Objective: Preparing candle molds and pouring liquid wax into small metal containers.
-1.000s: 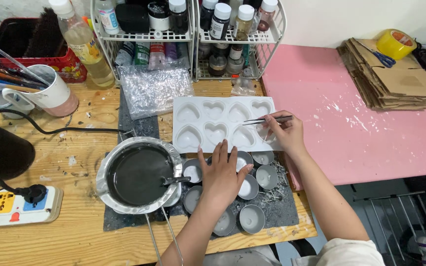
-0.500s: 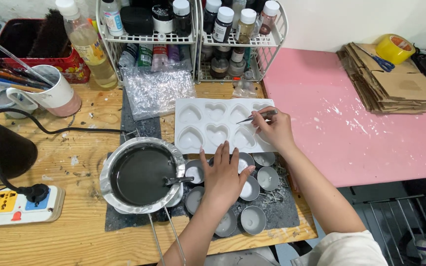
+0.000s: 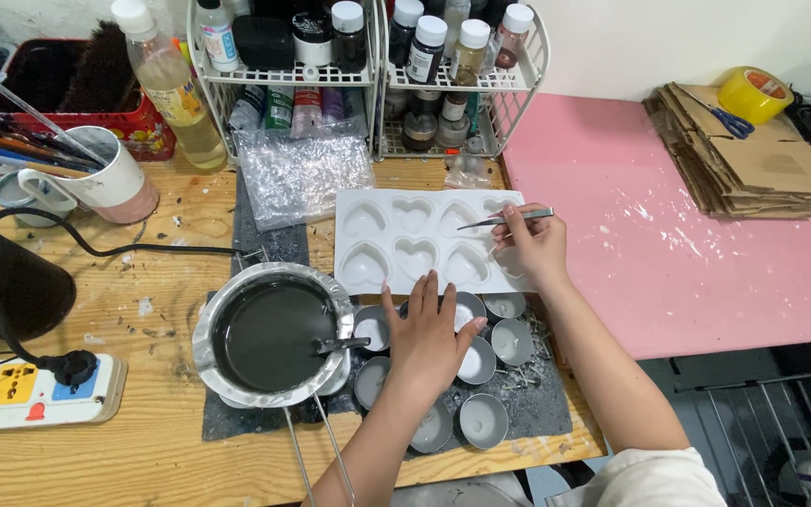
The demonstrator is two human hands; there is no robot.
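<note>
The right hand [image 3: 535, 246] pinches thin metal tweezers [image 3: 504, 221] between thumb and fingers, holding them nearly level over the right end of the white heart mould [image 3: 396, 242], tips pointing left above a heart cavity. The mould lies flat on the wooden desk [image 3: 143, 282], its right edge under that hand and just beside the pink mat [image 3: 687, 244].

The left hand [image 3: 429, 338] lies palm down with fingers spread, flat on a cluster of small round metal cups [image 3: 481, 418] that sit on a dark pad [image 3: 537, 394] just below the mould; it grips nothing. Left of the cups, touching them, stands a metal pot [image 3: 269, 333] of dark liquid.

Behind the mould are a crumpled plastic bag [image 3: 298, 174] and a wire rack [image 3: 368, 70] of bottles. A mug [image 3: 110, 183] of brushes and a power strip [image 3: 35, 390] sit at the desk's left; stacked cardboard [image 3: 753, 160] with a yellow tape roll [image 3: 751, 92] lies far right.
</note>
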